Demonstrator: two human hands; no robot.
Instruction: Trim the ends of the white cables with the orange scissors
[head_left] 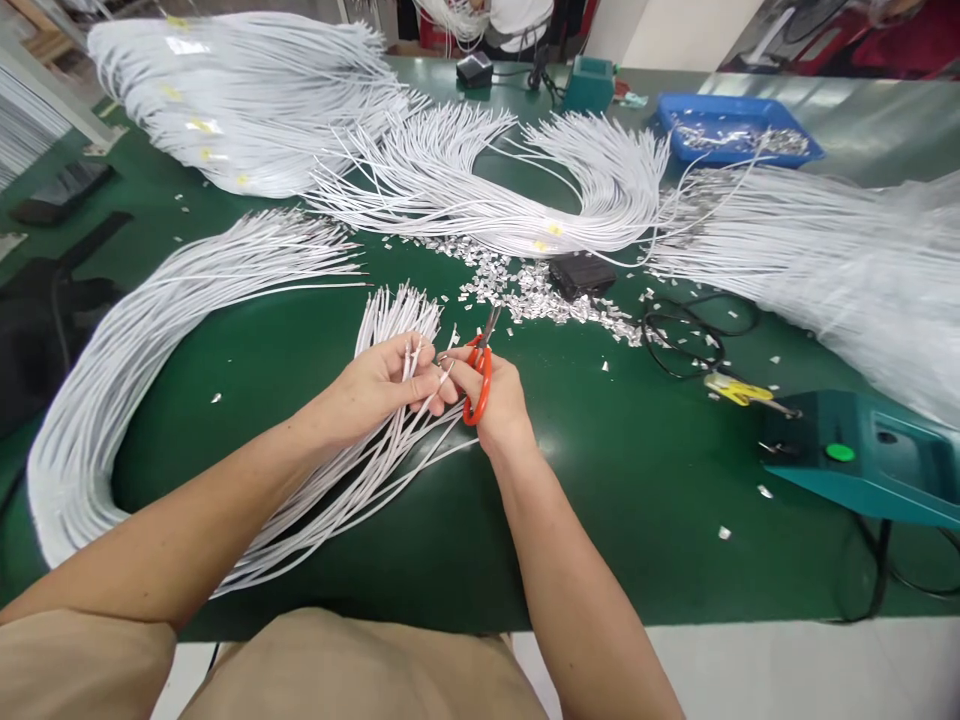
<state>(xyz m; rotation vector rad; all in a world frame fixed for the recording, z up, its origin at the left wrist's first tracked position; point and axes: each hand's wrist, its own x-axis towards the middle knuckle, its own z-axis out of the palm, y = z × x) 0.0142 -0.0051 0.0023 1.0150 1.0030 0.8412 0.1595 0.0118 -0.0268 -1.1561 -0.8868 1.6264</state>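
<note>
In the head view my left hand is closed on a few white cables near their ends. Close beside it, my right hand holds scissors with red handles, blades pointing up and away from me. The thumb and forefinger of that hand touch a cable end, though the exact contact is too small to make out. Behind my left hand lie the other ends of a white cable bundle. The bundle curves round to the left in a large loop on the green table.
Small silvery scraps lie past my hands around a black block. More cable bundles fill the back and right. A blue tray holds silvery pieces. At right stands a teal device with black cords.
</note>
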